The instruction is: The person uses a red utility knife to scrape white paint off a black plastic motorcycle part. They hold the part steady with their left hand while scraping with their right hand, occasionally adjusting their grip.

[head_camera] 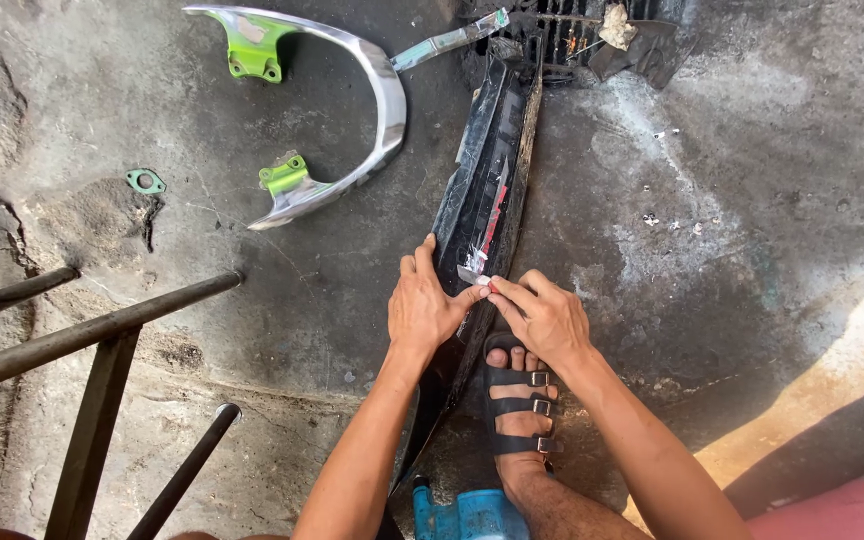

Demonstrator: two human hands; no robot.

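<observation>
Stained concrete floor; left hand [424, 305] and right hand [547, 318] apparently pinch black panel [487, 170].

Bare floor [752, 200] lies right of the black panel [487, 170]; left, a chrome rail [377, 110] and metal bars [102, 330] crowd in.

Stained concrete floor [752, 150] bears a black panel [487, 170], chrome grab rail [377, 90] and small gasket [146, 181]
</observation>
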